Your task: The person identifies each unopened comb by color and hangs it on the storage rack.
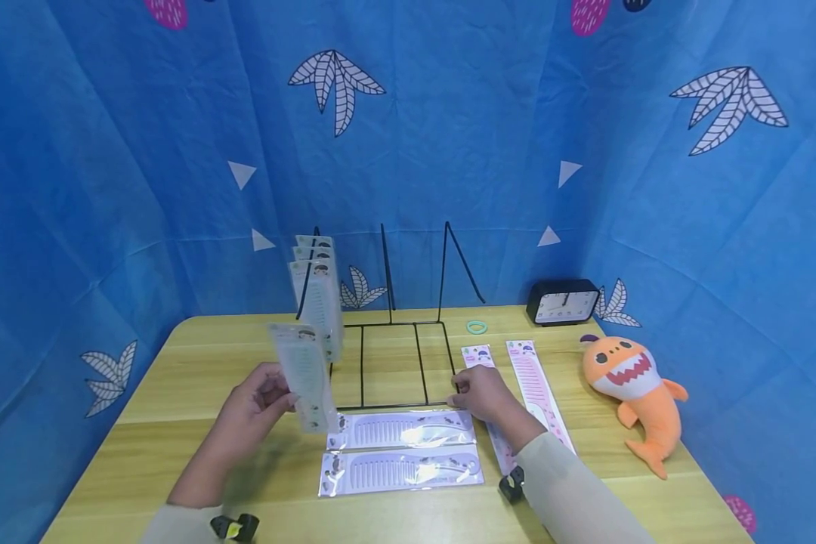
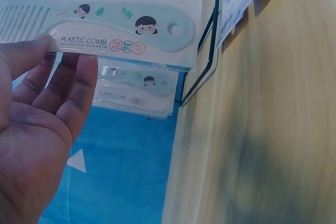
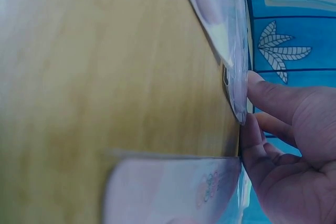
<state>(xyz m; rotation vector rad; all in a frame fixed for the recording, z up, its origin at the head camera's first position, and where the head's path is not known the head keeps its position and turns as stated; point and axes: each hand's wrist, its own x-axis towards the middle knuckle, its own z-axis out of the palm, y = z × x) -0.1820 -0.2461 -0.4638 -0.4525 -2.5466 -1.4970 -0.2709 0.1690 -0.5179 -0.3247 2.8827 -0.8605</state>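
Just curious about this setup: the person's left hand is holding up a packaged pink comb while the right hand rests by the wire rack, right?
Not quite: the packaged comb in the left hand is pale green, not pink, as the left wrist view shows. The right hand does rest by the wire rack.

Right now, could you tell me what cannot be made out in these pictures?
- Clock face, head view: too small to read the time.
- Small print on the held green comb pack, left wrist view: too fine to read.
- Right hand, right wrist view: partly cut off by the frame edge.
- Table, right wrist view: blurred.
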